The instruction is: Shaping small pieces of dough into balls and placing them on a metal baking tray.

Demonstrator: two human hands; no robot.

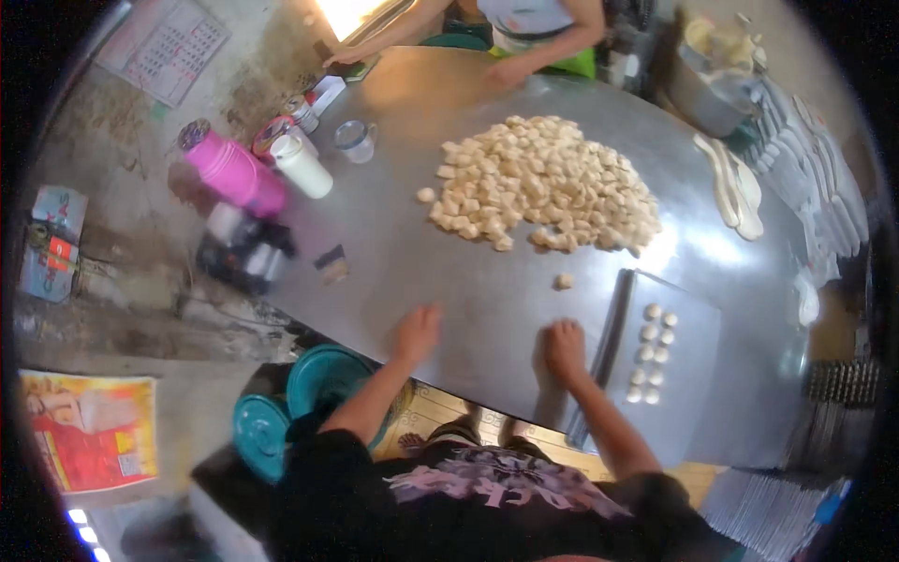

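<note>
My left hand (419,332) is over the near part of the steel table (487,375), its fingers blurred by motion. My right hand (565,348) lies on the table with fingers curled down; whatever is under them is hidden. A single dough piece (564,281) sits just above that hand. To its right a metal tray (688,365) holds two rows of small round pale dough pieces (650,332). A large heap of cut dough pieces (548,178) covers the middle of the table.
Across the table stands another person (534,28). Pink stacked cups (229,173), a white bottle (300,167) and a clear container (353,140) line the left edge. White cloths (735,187) and a metal pot (702,94) are right. Teal tubs (262,440) stand below left.
</note>
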